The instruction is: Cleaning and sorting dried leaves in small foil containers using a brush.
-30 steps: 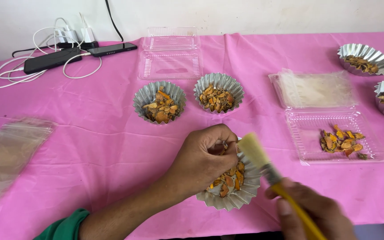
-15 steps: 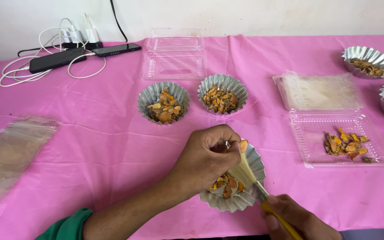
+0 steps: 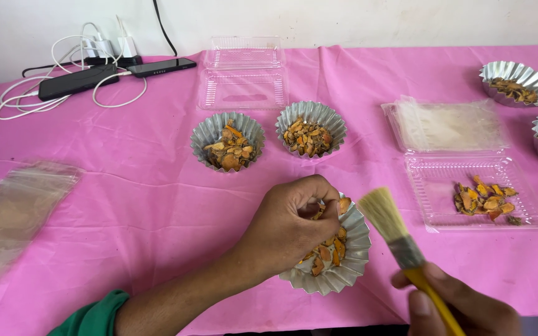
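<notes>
Foil cup [image 3: 344, 274] of orange pieces, near the table's front edge: my left hand [image 3: 287, 227] pinches one piece over it while my right hand [image 3: 462, 308], closed on the brush [image 3: 400, 239], should sweep lightly.

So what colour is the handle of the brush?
Yellow: the brush handle shows best in the head view, held by the right hand.

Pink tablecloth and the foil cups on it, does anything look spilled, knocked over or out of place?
Nothing looks spilled. The foil cups sit upright with their orange pieces inside, and the cup under the left hand is level. The only loose pieces lie inside an open clear container, not on the tablecloth. The right hand holds a brush.
</notes>
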